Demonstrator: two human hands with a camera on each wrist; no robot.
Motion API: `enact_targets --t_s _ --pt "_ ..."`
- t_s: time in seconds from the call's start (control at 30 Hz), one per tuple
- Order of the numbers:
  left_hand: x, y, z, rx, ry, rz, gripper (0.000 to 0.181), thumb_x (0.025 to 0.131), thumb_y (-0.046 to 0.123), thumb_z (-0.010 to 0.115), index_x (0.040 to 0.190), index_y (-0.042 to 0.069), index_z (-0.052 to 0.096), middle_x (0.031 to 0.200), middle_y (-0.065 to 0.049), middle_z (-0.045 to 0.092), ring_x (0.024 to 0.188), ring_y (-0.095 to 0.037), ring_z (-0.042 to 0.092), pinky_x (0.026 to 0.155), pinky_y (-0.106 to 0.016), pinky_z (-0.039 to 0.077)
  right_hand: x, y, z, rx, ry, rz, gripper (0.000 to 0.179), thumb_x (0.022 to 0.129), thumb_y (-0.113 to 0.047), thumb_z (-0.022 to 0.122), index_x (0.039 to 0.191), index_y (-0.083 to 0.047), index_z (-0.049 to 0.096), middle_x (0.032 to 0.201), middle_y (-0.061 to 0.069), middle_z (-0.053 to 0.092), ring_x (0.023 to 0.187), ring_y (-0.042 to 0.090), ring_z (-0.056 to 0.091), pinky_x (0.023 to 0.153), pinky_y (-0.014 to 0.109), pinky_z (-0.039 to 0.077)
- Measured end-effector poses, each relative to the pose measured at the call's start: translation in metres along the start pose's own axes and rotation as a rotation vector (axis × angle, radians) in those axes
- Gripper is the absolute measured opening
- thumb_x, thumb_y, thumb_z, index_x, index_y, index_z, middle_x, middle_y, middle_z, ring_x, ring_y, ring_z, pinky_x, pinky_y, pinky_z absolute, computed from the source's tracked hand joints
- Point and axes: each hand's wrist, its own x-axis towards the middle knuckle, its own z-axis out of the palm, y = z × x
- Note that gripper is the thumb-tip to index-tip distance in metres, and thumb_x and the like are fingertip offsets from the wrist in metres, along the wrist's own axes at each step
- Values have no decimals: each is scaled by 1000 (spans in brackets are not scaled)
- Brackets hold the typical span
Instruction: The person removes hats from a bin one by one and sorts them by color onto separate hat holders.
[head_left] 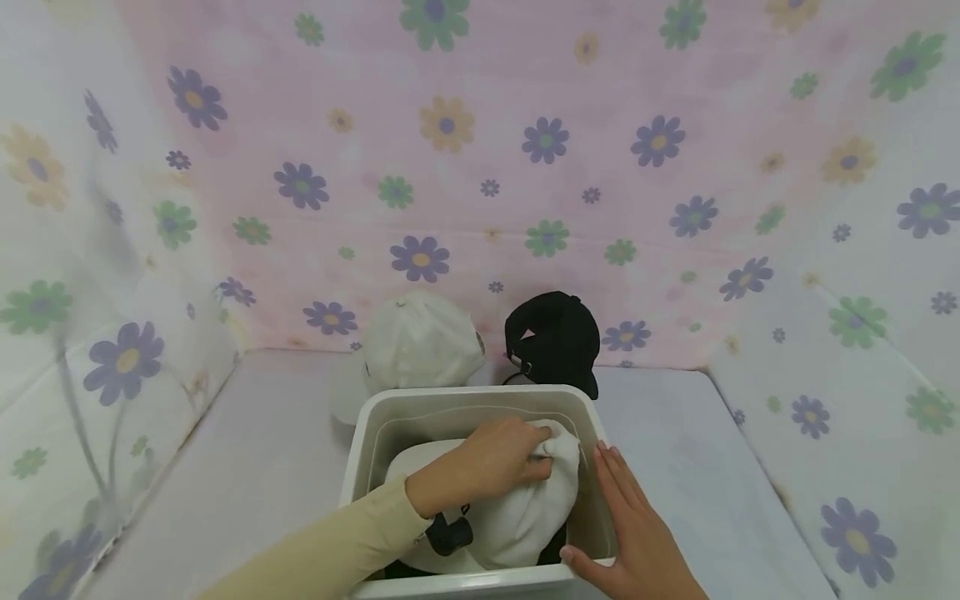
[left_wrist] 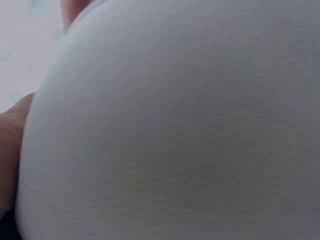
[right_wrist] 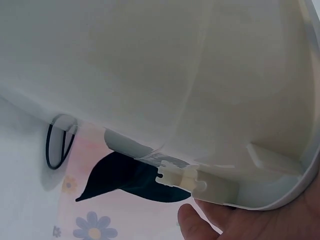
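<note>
A white plastic bin (head_left: 480, 392) stands at the front of the table with a white cap (head_left: 517, 525) inside it. My left hand (head_left: 483, 462) reaches into the bin and pinches the cap's fabric near the top of its crown. That fabric (left_wrist: 170, 120) fills most of the left wrist view. Along the bin's right rim lies my right hand (head_left: 637, 533), its fingers straight and its thumb near the front corner. The right wrist view shows this hand (right_wrist: 265, 220) against the bin's outer wall (right_wrist: 150, 60). Something dark lies under the white cap, mostly hidden.
Behind the bin stand another white cap (head_left: 420, 342) at left and a black cap (head_left: 558, 342) at right. A black wire loop (right_wrist: 50, 145) shows near the bin in the right wrist view. Flower-print cloth (head_left: 480, 167) encloses the white table (head_left: 247, 467) at the back and sides.
</note>
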Motion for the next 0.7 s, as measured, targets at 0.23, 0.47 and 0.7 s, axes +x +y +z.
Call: enact_targets --t_s 0.23,0.47,0.7 --pt "-9 -5 -16 15 -12 -48 39 100 23 60 136 8 64 120 -6 72 95 -13 65 82 -28 53 -1 1 -1 -28 9 -9 112 76 -58 82 160 -7 30 165 9 32 156 5 12 100 52 52" --pt "-18 -15 -39 -162 73 -50 19 104 23 56 114 16 71 81 5 62 72 -8 56 67 -25 48 0 1 -2 15 -30 32 108 80 -56 80 161 -7 28 166 12 30 156 4 9 101 60 49" --pt "-38 -22 -85 -347 236 -29 31 104 18 57 73 12 56 62 9 36 59 -7 40 58 -22 36 -1 -1 -2 24 -22 25 108 81 -56 79 161 -8 27 166 13 29 156 8 12 100 61 48"
